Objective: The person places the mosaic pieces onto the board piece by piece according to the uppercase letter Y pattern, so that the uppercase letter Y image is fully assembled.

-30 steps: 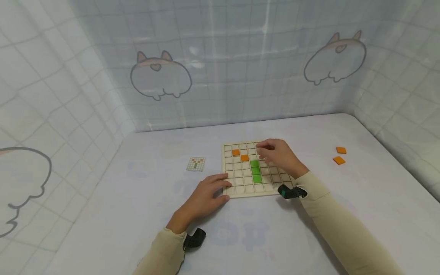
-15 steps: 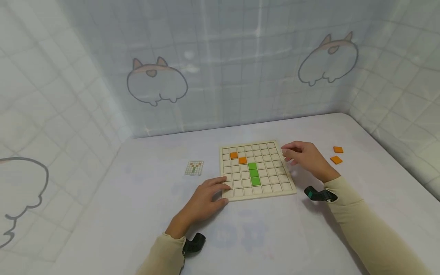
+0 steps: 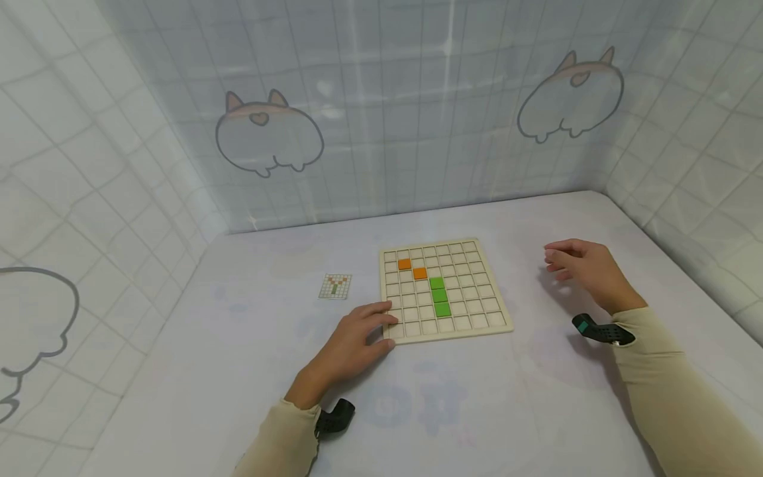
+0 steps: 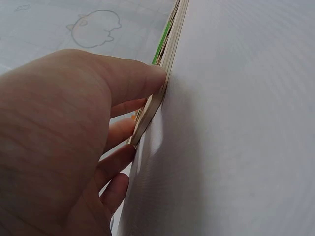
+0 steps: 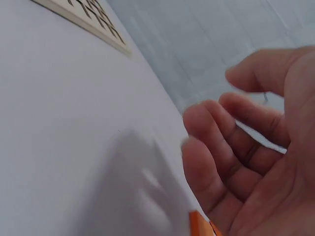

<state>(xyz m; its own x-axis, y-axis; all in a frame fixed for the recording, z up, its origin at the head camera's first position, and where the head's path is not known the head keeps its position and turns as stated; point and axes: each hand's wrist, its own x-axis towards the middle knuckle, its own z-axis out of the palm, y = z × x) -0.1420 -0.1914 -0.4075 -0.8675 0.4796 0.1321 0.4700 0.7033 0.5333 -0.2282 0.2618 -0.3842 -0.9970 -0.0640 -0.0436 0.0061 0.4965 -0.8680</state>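
A wooden grid board (image 3: 477,285) lies on the table. On it are two orange square tiles (image 3: 405,264) placed diagonally and a column of three green tiles (image 3: 438,295). My left hand (image 3: 352,341) rests at the board's near left corner, its relaxed fingertips on the edge. In the left wrist view the thumb (image 4: 140,78) touches the board's side. My right hand (image 3: 587,268) hovers right of the board, fingers loosely bent and holding nothing. Close below it, the right wrist view shows an orange tile (image 5: 199,223); the head view has this spot hidden behind the hand.
Left of the board lies a small pattern card (image 3: 336,286) with a Y-shaped figure printed on a grid. A tiled-print curtain (image 3: 381,146) with cartoon animals hangs behind the table and along both sides. Each wrist wears a black camera mount (image 3: 336,416).
My right hand has moved right, from over the board to above where the loose orange tiles lay, and now covers them. My left hand has stayed at the board's corner.
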